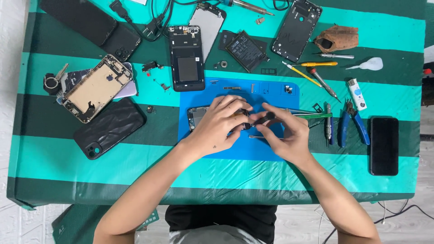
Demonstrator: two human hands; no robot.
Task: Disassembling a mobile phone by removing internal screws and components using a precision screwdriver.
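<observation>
The opened phone lies on the blue mat (long axis left-right), under the left hand, fingers pressed on it. The right hand pinches a small black tool, pointing left.

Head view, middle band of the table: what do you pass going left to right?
Key ring → black phone case → left hand → right hand → blue-handled pliers → black phone.

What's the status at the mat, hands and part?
Left hand down on opened phone on blue mat. Right hand pinching dark tool at it. Tweezers and pliers close right, not blocking.
</observation>
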